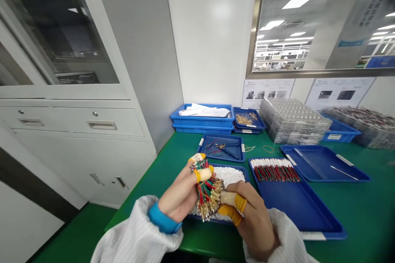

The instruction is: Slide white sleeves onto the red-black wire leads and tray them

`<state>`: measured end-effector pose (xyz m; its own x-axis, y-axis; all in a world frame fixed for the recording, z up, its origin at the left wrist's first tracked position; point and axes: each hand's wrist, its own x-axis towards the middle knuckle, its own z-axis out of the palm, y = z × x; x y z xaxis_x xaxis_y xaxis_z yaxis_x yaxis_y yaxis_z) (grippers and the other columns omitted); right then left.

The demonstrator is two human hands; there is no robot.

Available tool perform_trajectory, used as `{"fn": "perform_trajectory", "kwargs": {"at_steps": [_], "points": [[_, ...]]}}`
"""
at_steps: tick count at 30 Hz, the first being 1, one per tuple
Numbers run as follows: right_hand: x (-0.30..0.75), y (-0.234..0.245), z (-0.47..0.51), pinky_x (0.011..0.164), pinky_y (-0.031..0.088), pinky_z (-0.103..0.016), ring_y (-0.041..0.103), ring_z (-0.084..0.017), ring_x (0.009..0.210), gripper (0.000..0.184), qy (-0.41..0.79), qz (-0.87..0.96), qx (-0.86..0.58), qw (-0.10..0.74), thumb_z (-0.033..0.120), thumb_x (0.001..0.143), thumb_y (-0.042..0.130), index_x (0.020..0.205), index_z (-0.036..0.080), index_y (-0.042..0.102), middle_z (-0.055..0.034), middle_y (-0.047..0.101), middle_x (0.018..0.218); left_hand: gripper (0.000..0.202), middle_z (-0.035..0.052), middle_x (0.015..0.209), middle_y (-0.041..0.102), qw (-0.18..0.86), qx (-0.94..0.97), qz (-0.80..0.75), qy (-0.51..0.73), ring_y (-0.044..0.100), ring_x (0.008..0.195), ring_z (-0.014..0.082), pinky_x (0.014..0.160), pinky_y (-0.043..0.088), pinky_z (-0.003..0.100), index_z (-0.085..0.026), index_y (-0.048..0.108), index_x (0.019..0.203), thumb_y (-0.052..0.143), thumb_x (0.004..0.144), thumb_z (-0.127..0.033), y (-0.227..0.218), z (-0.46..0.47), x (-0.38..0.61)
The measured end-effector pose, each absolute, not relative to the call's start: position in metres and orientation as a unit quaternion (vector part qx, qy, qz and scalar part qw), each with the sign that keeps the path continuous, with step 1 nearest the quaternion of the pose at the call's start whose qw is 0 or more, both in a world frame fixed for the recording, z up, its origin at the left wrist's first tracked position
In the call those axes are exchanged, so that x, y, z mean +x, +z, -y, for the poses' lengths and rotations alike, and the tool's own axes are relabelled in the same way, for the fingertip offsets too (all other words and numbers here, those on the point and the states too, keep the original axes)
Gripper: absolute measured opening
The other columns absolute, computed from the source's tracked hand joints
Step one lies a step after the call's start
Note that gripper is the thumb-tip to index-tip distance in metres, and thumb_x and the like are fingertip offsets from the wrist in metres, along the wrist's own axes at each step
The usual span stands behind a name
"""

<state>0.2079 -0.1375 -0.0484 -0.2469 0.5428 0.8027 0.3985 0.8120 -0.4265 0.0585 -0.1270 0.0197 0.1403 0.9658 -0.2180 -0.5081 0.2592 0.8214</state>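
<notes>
My left hand (182, 191) is closed around a bundle of red and green wires (207, 191) with gold terminals at the lower end. Its fingertips wear yellow finger cots. My right hand (249, 218), also in yellow cots, pinches at the gold terminal ends of the same bundle. Both hands hover over a blue tray of small white parts (233, 174) at the table's near edge. To the right, a large blue tray (296, 205) holds a neat row of red and green wires (274, 170) with white ends.
On the green table (364, 209) stand a small blue tray with pliers (222, 148), another blue tray (324, 164), blue bins (202, 121), a tray of gold parts (247, 119), and stacked clear trays (293, 121). A white cabinet (77, 131) stands left.
</notes>
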Motion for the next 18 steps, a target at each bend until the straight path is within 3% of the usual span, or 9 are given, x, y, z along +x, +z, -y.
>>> {"fn": "perform_trajectory", "kwargs": {"at_steps": [6,10,14,18], "points": [[0.21,-0.048,0.132,0.048,0.035,-0.026,0.048,-0.013,0.052,0.027,0.053,0.749,-0.267,0.604,0.026,0.087,0.039,0.065,0.017,0.051,-0.0013,0.052,0.057,0.03,0.0025,0.077,0.063,0.719,0.293,-0.369,0.511,0.061,0.074,0.0167,0.084,0.041,0.04,-0.019,0.045,0.102,0.053,0.076,-0.006,0.012,0.126,0.067],[0.214,-0.052,0.128,0.049,0.041,-0.028,0.051,-0.015,0.056,0.031,0.083,0.749,-0.273,0.598,0.028,0.088,0.032,0.069,0.017,0.052,-0.0045,0.054,0.061,0.051,0.0063,0.097,0.063,0.723,0.296,-0.364,0.507,0.058,0.096,0.0232,0.09,0.037,0.042,-0.023,0.036,0.118,0.058,0.074,-0.008,0.014,0.131,0.066],[0.221,-0.049,0.128,0.056,0.049,-0.025,0.059,-0.015,0.064,0.01,0.102,0.721,-0.301,0.615,0.017,0.082,0.047,0.087,0.017,0.056,-0.005,0.061,0.071,0.07,0.0074,0.11,0.06,0.711,0.331,-0.374,0.495,0.055,0.101,0.0262,0.084,0.042,0.04,-0.03,0.023,0.128,0.063,0.073,-0.012,0.016,0.135,0.061],[0.223,-0.04,0.13,0.055,0.051,-0.023,0.064,-0.016,0.065,0.021,0.002,0.722,-0.354,0.594,0.014,0.079,0.052,0.099,0.017,0.055,-0.006,0.067,0.075,0.069,0.0086,0.113,0.058,0.663,0.369,-0.406,0.51,0.058,0.096,0.0246,0.073,0.047,0.032,-0.029,0.025,0.129,0.063,0.074,-0.016,0.009,0.128,0.057]]}}
